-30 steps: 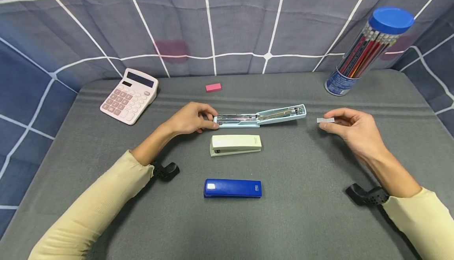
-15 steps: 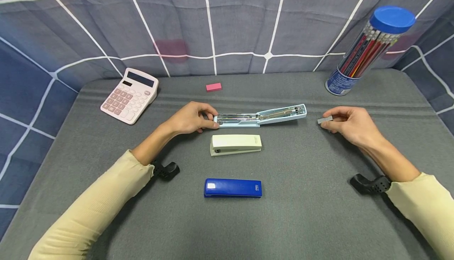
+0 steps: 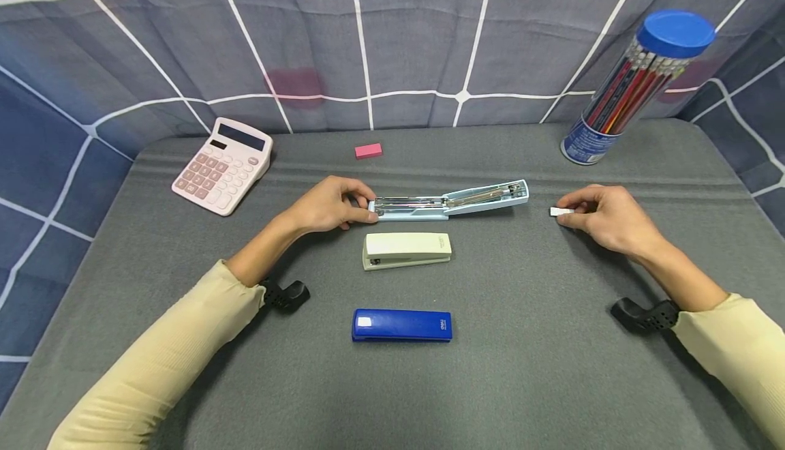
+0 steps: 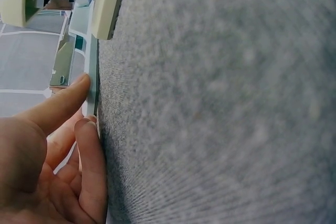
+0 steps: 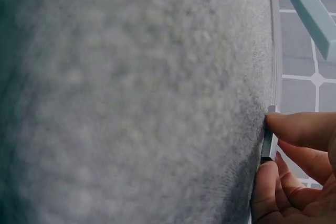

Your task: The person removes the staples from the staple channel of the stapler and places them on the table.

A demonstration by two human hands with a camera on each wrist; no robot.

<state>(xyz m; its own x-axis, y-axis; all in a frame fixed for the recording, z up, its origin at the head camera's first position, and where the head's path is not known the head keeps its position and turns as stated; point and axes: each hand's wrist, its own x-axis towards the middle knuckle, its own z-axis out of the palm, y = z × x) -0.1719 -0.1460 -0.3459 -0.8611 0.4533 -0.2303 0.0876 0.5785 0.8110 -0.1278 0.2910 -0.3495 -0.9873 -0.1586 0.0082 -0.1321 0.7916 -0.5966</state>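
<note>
Here's the light blue stapler (image 3: 454, 202), laid open on the grey table (image 3: 521, 368), top arm folded back about its hinge, that arm's free end raised and the metal channel facing up. My left hand (image 3: 334, 206) has the base's end pinched, thumb on the near side and fingers round behind, closed to the base's width. Over to my right hand (image 3: 607, 218), well clear of the stapler, and it's a tight pinch on a small silver strip (image 3: 560, 212), staples by the look of it, one end poking out past the fingertips; whether it touches the table, I can't tell. I'd call this the loading step, strip in hand but not in the channel. The next move, as I read it, calls for lining the strip up lengthwise, legs down, and bringing it across to the channel while the left pinch steadies the base. Just in front lies the cream stapler (image 3: 407, 251), and nearer me the blue stapler (image 3: 402, 325); beyond, a pink block (image 3: 368, 151), the calculator (image 3: 223, 167) off left, the pencil jar (image 3: 632, 92) back right.
</note>
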